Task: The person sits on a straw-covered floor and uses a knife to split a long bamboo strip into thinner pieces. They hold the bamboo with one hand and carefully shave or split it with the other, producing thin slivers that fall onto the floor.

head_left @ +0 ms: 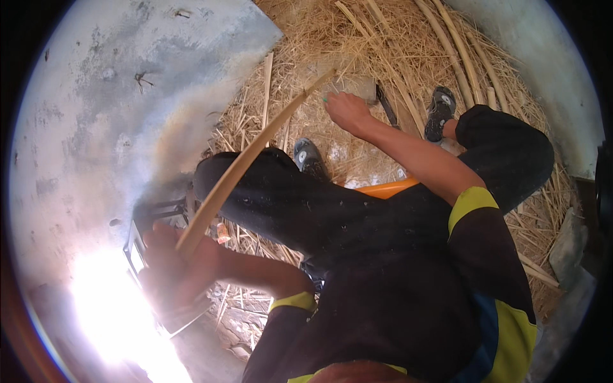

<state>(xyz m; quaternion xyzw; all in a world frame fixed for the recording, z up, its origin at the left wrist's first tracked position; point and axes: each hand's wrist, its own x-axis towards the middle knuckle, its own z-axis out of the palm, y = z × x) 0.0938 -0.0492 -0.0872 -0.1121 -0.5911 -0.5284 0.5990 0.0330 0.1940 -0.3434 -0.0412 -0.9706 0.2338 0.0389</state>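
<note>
While our one left hand [188, 274], blurred, is closed around the near end of one wooden strip [246, 159], which slants away until its far tip lies just beside our one right hand [348, 113], those right fingers are curled together at one green bit [325, 99]; we cannot tell what they hold. Between both grips we see one shoe [311, 159], another right of the right grip, and beyond it at least three poles [461, 50] on straw [408, 70].

L fingers [153, 271] v. blurry nr glare [115, 309]
</note>
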